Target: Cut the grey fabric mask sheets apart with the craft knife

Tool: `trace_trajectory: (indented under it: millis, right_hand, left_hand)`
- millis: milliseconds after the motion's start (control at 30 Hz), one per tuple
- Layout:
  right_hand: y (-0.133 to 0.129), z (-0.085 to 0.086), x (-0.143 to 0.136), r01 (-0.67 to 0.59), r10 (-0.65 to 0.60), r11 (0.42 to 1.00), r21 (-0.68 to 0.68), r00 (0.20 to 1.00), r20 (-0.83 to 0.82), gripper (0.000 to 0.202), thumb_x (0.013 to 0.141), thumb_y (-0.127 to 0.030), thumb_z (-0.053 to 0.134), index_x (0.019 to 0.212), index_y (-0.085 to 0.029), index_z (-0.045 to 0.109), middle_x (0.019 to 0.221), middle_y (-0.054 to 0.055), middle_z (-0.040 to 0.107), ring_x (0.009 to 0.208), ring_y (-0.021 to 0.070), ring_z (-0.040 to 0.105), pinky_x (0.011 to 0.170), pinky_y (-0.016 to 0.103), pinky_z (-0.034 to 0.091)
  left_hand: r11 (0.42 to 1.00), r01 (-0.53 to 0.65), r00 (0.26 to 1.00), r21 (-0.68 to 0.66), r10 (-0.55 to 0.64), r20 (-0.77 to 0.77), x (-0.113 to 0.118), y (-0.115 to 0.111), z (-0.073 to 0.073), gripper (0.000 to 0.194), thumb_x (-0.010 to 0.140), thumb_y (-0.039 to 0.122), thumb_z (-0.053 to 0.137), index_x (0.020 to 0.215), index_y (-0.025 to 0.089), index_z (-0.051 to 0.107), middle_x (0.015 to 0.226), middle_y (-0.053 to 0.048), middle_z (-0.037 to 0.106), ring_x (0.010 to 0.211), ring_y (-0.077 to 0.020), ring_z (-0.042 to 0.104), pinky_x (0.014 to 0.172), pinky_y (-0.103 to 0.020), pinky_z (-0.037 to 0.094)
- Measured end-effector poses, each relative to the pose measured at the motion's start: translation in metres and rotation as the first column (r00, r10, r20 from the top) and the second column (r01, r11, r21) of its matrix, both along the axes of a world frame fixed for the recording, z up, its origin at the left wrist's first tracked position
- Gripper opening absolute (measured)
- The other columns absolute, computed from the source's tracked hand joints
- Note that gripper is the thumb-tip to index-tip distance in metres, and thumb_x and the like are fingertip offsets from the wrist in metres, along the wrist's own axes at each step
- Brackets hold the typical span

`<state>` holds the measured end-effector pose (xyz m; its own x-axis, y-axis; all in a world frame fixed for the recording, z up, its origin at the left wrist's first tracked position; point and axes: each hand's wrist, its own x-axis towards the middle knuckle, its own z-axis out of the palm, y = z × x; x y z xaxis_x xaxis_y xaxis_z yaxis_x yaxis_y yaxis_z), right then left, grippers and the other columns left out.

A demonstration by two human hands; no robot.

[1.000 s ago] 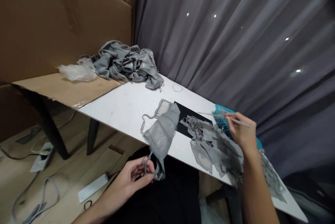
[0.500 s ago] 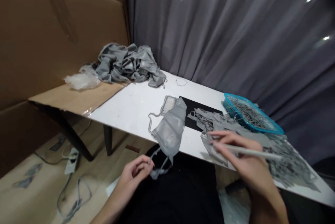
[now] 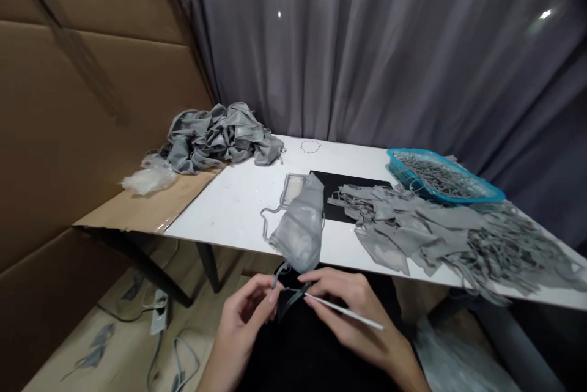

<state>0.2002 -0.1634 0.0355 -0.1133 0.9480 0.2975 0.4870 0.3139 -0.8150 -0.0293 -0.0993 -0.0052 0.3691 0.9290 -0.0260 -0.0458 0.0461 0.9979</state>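
A grey cloth piece with thin strap loops [image 3: 300, 230], shaped much like a face mask, lies over the table's front edge. My left hand [image 3: 250, 309] is closed, pinching a grey strap [image 3: 280, 274] at the lower end of this piece. Just right of it, my right hand [image 3: 348, 303] is closed on a thin white stick-like tool [image 3: 351, 314]. The tool's inner end points at the strap between both hands, and its exact tip is hard to make out. Under the cloth piece a small clear-topped rectangular item [image 3: 293, 187] shows in part.
Several grey cloth pieces and straps [image 3: 431, 227] are heaped at the right, partly over a black mat [image 3: 337, 184]. Behind them stands a blue basket [image 3: 481, 195] of grey strips. Crumpled grey cloth [image 3: 220, 138] and a plastic bag [image 3: 150, 177] lie at the far left.
My right hand has moved left from the grey heap, with the white tool, to beside my left hand. My left hand still pinches the strap. The view has shifted.
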Motion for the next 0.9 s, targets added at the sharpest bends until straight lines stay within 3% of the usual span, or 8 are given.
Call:
trace_trajectory:
  millis: [167,267,400,500,633,700,900]
  right_hand:
    - [-0.002,0.000,-0.018,0.033,-0.060,0.995,-0.089,0.945,-0.321,0.010,0.095,-0.020,0.083,0.086,-0.023,0.085,0.103,0.004,0.088,0.096,0.0197,0.084,0.090,0.027,0.061]
    - [0.001,-0.002,-0.027,0.030,-0.080,0.994,-0.109,0.866,-0.494,0.012,0.092,-0.027,0.088,0.083,-0.022,0.082,0.107,0.007,0.088,0.089,0.0201,0.082,0.082,0.029,0.063]
    - [0.006,-0.006,-0.035,-0.003,-0.091,0.990,-0.138,0.734,-0.673,0.026,0.095,-0.041,0.087,0.082,-0.019,0.080,0.113,0.011,0.087,0.070,0.0159,0.076,0.061,0.026,0.059]
    - [0.008,-0.011,-0.041,-0.008,-0.131,0.984,-0.180,0.657,-0.742,0.030,0.093,-0.047,0.090,0.084,-0.019,0.082,0.105,0.011,0.088,0.085,0.0213,0.081,0.074,0.029,0.064]
    - [0.008,-0.016,-0.044,-0.023,-0.178,0.973,-0.228,0.554,-0.814,0.030,0.088,-0.046,0.095,0.082,-0.019,0.082,0.096,0.008,0.087,0.083,0.0194,0.080,0.081,0.029,0.064]
    - [0.008,-0.017,-0.044,0.001,-0.195,0.973,-0.233,0.546,-0.815,0.029,0.089,-0.045,0.094,0.081,-0.020,0.082,0.095,0.008,0.087,0.084,0.0194,0.081,0.082,0.028,0.063]
    - [0.005,-0.019,-0.041,0.055,-0.193,0.976,-0.211,0.666,-0.720,0.029,0.094,-0.044,0.089,0.082,-0.018,0.081,0.097,0.011,0.087,0.090,0.0225,0.081,0.085,0.031,0.062]
  left_hand:
    - [0.990,-0.021,0.996,0.142,0.034,-0.086,0.001,-0.007,0.018,0.035,0.099,0.056,0.080,0.099,0.021,0.085,0.094,-0.005,0.075,0.088,-0.0220,0.072,0.080,-0.026,0.055]
    - [0.975,-0.031,0.989,0.222,0.061,-0.132,0.002,-0.009,0.028,0.031,0.101,0.052,0.078,0.100,0.022,0.087,0.096,-0.006,0.073,0.091,-0.0223,0.072,0.082,-0.027,0.055]
    - [0.976,0.002,0.987,0.218,0.033,-0.158,0.001,-0.011,0.037,0.031,0.101,0.052,0.077,0.101,0.023,0.088,0.103,-0.008,0.077,0.100,-0.0263,0.073,0.089,-0.031,0.057]
    - [0.981,0.053,0.983,0.185,-0.018,-0.184,0.002,-0.014,0.038,0.033,0.103,0.053,0.075,0.102,0.023,0.088,0.105,-0.009,0.080,0.097,-0.0264,0.073,0.089,-0.032,0.057]
    - [0.984,0.091,0.977,0.152,-0.059,-0.205,0.005,-0.017,0.035,0.032,0.105,0.052,0.074,0.103,0.024,0.088,0.099,-0.006,0.079,0.094,-0.0240,0.072,0.088,-0.029,0.055]
    - [0.987,0.098,0.974,0.128,-0.068,-0.216,0.005,-0.018,0.034,0.033,0.105,0.054,0.073,0.103,0.024,0.087,0.097,-0.005,0.079,0.093,-0.0237,0.071,0.087,-0.028,0.054]
    - [0.987,0.084,0.967,0.139,-0.047,-0.250,0.005,-0.019,0.036,0.041,0.104,0.058,0.072,0.088,0.022,0.082,0.085,-0.005,0.076,0.082,-0.0227,0.067,0.077,-0.027,0.053]
